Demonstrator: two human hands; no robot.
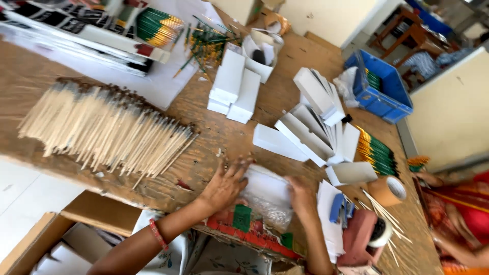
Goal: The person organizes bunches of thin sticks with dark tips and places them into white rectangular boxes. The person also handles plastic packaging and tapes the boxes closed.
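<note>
Both hands are pressing down on a clear crinkly plastic packet with white paper inside (265, 196) at the wooden table's (224, 135) near edge: left hand (224, 186) lying flat, fingers spread, right hand (300, 196) gripping its right side. Farther back, a row of pale wooden sticks (107, 130) and stacked white cardboard boxes (234, 86) are sitting.

Bright, evenly lit head-camera view of a cluttered work table, softened by motion blur.

Daylight seems to come from the upper right, where pale walls and the floor look washed out. The white boxes (235, 87) and white sheet at top left glare almost to blank, losing surface detail. Shadows are soft and short, lying close under the bundle of sticks (104, 127) and the left hand (224, 186). The whole frame is smeared (most at the edges), and the view tilts, with straight lines bending toward the corners. The right hand (300, 196) is blurred too.
</note>
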